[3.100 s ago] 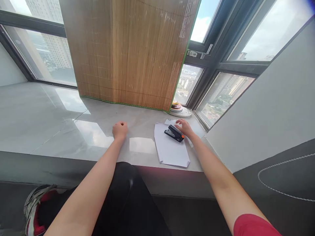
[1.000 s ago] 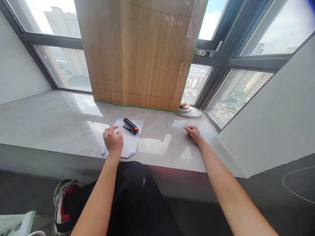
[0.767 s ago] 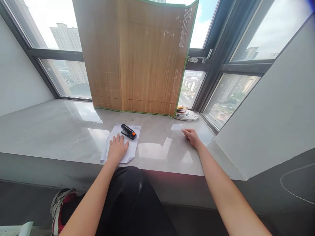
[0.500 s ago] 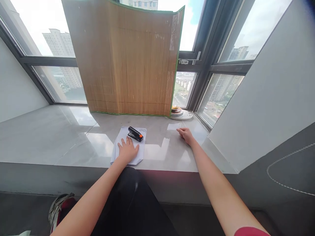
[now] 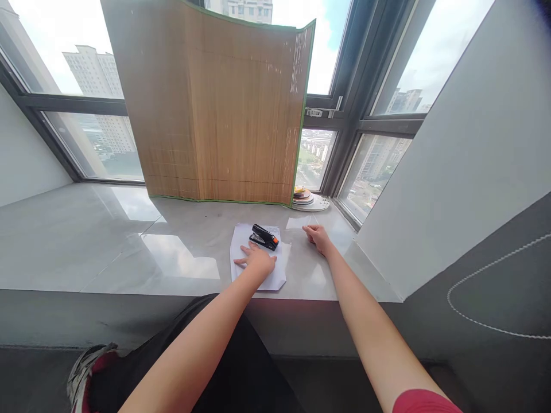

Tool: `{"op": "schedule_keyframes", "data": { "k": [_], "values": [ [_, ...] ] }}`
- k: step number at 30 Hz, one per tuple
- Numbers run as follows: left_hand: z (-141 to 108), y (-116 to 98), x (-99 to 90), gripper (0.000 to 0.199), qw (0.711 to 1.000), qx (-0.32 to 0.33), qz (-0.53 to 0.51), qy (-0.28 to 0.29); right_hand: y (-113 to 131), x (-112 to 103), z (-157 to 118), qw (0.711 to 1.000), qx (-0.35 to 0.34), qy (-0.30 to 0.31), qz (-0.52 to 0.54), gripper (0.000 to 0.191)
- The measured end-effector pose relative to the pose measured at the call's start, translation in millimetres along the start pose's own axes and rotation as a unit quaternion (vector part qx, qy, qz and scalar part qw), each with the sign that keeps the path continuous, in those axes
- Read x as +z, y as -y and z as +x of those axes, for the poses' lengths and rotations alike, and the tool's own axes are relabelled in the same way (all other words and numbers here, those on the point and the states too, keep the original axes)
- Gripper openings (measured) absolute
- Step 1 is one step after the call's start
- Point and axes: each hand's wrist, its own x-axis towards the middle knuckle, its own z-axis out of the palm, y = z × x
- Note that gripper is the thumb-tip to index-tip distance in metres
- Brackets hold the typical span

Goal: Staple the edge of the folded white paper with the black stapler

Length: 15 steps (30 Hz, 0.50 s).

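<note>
The left hand (image 5: 258, 261) was released, with its fingers spread over the white papers (image 5: 272, 280). The black stapler (image 5: 264, 237), which had an orange part at its right end, lay on the same papers, just beyond the fingertips; whether they touched it, I could not tell. These papers were on the pale window sill (image 5: 107, 252), near its front edge. The right hand (image 5: 316, 237) was loosely clenched, to the right of the papers and apart from them. Behind it, a pile of plates (image 5: 310, 203) stood beside the bamboo mat (image 5: 241, 115).
</note>
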Motion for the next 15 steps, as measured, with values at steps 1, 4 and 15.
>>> {"op": "schedule_keyframes", "data": {
  "k": [1, 4, 15],
  "values": [
    [-2.9, 0.7, 1.7, 0.089, 1.000, 0.007, -0.002, -0.010, 0.8, 0.3, -0.6, 1.000, -0.001, 0.001, -0.004, 0.069],
    [-10.6, 9.0, -0.2, 0.088, 0.998, 0.038, -0.003, -0.047, 3.7, 1.6, -3.8, 0.999, -0.006, -0.006, -0.037, 0.069],
    [37.2, 83.7, -34.8, 0.031, 0.966, 0.060, -0.200, -0.150, 26.1, 50.2, -0.5, 0.965, 0.082, 0.043, -0.245, 0.044]
  ]
}}
